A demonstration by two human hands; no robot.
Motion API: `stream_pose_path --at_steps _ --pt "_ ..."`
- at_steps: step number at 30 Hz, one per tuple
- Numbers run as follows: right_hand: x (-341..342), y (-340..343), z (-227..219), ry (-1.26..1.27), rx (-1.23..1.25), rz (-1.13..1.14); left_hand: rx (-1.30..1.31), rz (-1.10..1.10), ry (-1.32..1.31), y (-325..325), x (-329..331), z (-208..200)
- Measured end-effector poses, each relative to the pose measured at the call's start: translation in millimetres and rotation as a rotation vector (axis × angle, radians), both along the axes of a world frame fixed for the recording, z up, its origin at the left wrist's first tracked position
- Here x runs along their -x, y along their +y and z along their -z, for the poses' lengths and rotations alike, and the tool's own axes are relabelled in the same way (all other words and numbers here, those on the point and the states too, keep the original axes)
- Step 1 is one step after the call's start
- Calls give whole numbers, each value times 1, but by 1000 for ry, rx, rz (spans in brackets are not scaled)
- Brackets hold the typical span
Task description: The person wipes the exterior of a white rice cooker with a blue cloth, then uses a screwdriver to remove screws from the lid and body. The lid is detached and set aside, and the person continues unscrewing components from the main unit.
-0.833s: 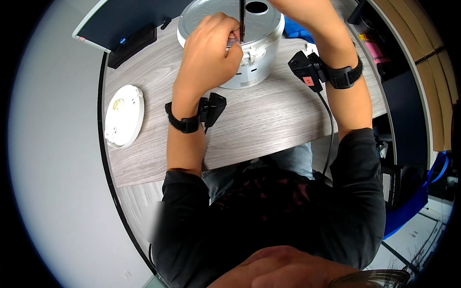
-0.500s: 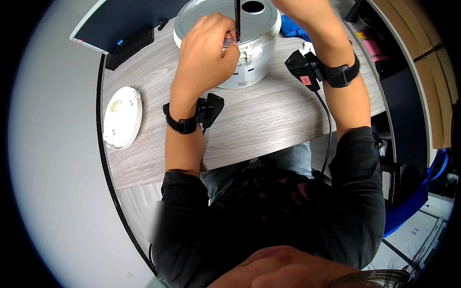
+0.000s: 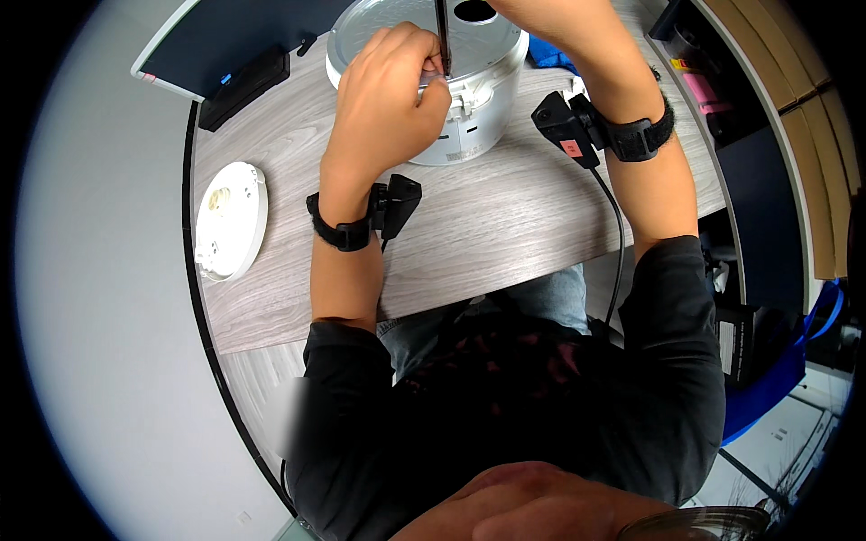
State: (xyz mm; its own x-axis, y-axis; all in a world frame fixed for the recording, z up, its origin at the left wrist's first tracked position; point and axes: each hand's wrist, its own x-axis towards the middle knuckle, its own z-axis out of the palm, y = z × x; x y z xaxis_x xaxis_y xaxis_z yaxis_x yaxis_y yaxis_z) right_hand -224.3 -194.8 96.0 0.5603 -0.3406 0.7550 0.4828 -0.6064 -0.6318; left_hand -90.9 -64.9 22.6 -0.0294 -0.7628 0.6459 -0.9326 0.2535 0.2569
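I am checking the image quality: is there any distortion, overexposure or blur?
In the head view, the left edge of the desk bows; the white round cover looks nearly overexposed; a smeared patch borders the left sleeve; the left hand looks fairly sharp.

Left hand (image 3: 390, 106) at the near rim of a round white tub (image 3: 483, 122), beside an upright dark rod (image 3: 444, 36).
The tub stands toward the far edge of the wood-grain surface (image 3: 505, 216), with a dark round opening in its grey top; the left hand's bent fingers meet at the rod's lower end, their exact grip hidden, while the right forearm (image 3: 613, 68) runs out of view with the right hand; a white disc-shaped piece (image 3: 236, 221) lies by the surface's left edge, a black case (image 3: 244, 95) near the far left corner, and blue cloth (image 3: 550, 54) right of the tub.
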Motion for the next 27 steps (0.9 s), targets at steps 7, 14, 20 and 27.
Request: stream_pose_path --at_steps 7,14,20,27 --pt "-3 -7 2 -41 -119 -141 0 -4 -4 1 -1 1" --pt "4 -5 0 -111 -279 -386 -5 -7 -6 1 -1 1" --pt "3 -6 -5 124 -14 -15 16 3 -10 0 -1 2" --pt "3 -2 -3 27 -171 -238 28 -33 -3 1 -1 1"
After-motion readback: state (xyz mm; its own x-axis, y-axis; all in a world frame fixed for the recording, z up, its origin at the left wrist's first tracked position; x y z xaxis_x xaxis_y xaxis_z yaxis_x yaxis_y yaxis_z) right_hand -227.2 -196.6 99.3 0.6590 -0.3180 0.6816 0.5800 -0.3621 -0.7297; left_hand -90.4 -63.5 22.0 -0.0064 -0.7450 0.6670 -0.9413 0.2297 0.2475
